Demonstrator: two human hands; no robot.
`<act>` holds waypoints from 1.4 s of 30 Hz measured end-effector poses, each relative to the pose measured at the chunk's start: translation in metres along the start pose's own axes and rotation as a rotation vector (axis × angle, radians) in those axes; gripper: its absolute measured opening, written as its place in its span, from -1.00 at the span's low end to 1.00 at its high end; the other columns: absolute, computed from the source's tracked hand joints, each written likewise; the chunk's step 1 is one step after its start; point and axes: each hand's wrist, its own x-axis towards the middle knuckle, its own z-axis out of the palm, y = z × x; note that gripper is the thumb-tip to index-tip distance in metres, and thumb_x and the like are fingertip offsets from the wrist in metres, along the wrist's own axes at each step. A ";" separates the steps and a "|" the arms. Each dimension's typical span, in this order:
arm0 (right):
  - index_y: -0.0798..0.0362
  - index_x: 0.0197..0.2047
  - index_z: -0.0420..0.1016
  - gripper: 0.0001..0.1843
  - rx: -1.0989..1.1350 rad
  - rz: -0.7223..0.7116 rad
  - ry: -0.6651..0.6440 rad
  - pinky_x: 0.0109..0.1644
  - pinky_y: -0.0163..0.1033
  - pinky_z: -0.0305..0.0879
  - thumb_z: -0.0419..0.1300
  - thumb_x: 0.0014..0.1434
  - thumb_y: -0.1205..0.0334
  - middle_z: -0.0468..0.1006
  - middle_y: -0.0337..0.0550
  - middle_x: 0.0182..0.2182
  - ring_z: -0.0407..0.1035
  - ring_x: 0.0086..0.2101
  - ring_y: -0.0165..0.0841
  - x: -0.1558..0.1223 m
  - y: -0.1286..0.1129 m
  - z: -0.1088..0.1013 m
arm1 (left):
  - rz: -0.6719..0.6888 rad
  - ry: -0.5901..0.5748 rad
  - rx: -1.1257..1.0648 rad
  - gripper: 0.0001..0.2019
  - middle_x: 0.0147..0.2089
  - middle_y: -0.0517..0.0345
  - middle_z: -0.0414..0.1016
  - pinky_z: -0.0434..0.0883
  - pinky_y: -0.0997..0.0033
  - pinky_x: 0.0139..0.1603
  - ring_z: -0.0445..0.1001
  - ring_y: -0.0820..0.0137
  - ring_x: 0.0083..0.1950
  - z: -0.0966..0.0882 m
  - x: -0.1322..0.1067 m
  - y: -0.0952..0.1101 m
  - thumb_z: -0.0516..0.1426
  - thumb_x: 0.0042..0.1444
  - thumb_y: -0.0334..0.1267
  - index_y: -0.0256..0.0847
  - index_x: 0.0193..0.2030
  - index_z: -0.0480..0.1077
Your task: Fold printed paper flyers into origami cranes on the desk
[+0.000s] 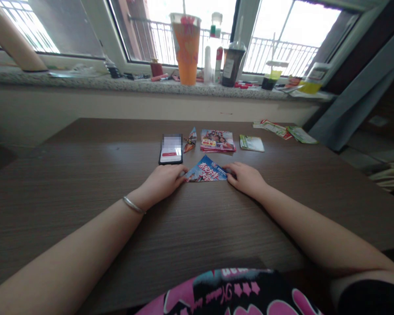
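Both bare forearms reach forward over the dark brown, wood-grained surface (197,227) and angle inward from the lower corners, so that the hands face each other across a blue triangle of folded, printed paper (206,171). The paper lies on the surface midway between them, its peak pointing away from the person. The left hand (167,180), back upward, bends its thumb and fingers to the left corner (a silvery metal bangle (133,205) circles that wrist). The right hand (245,177) mirrors it, fingers curled and thumb at the right corner. Both hands touch the paper; whether they pinch it or merely press it, I cannot tell. Just beyond the left hand lies a black-edged rectangular phone (170,149), screen up, beside a small multicoloured folded paper piece (191,140).
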 end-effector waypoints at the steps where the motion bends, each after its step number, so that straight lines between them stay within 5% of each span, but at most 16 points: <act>1: -0.04 0.09 0.44 -0.62 0.010 0.000 0.005 -0.07 -0.21 0.32 0.05 0.22 0.22 0.53 -0.10 -0.01 0.43 -0.08 -0.24 0.000 0.000 0.000 | -0.008 0.008 -0.018 -0.73 -0.10 0.03 0.54 0.35 0.35 -0.14 0.50 0.25 -0.10 0.000 -0.001 0.001 0.03 0.22 -0.16 -0.17 -0.03 0.40; 9: -0.02 -0.06 0.55 -0.71 0.184 0.029 0.099 -0.12 -0.22 0.32 0.08 0.21 0.20 0.57 -0.13 -0.18 0.43 -0.19 -0.29 0.002 0.005 0.002 | -0.076 0.024 -0.150 -0.72 -0.28 0.11 0.51 0.22 0.41 -0.36 0.42 0.33 -0.31 -0.002 -0.003 0.003 0.04 0.20 -0.05 -0.16 -0.13 0.44; 21: 0.02 -0.22 0.53 -0.83 0.367 -0.089 0.285 -0.19 -0.25 0.32 0.10 0.20 0.29 0.53 -0.14 -0.29 0.38 -0.29 -0.36 0.002 0.008 0.003 | 0.008 0.154 -0.404 -0.80 -0.32 0.13 0.39 0.30 0.42 -0.30 0.34 0.40 -0.33 -0.002 -0.002 0.006 0.06 0.17 -0.17 -0.22 -0.32 0.44; 31: -0.04 -0.16 0.55 -0.79 0.331 -0.368 0.211 0.01 -0.15 0.33 0.09 0.24 0.24 0.57 -0.13 -0.19 0.40 -0.14 -0.32 -0.003 0.005 0.000 | 0.212 0.262 -0.176 -0.80 -0.23 0.02 0.42 0.33 0.36 -0.17 0.37 0.34 -0.21 -0.005 -0.007 0.001 0.01 0.18 -0.35 -0.23 -0.23 0.47; 42: 0.00 -0.13 0.57 -0.79 0.205 -0.594 0.163 -0.02 -0.13 0.36 0.18 0.19 0.22 0.59 -0.09 -0.16 0.43 -0.14 -0.29 -0.002 0.002 -0.003 | 0.293 0.256 -0.008 -0.76 -0.22 0.04 0.47 0.32 0.29 -0.13 0.41 0.31 -0.19 -0.012 -0.010 0.006 -0.01 0.19 -0.38 -0.19 -0.29 0.51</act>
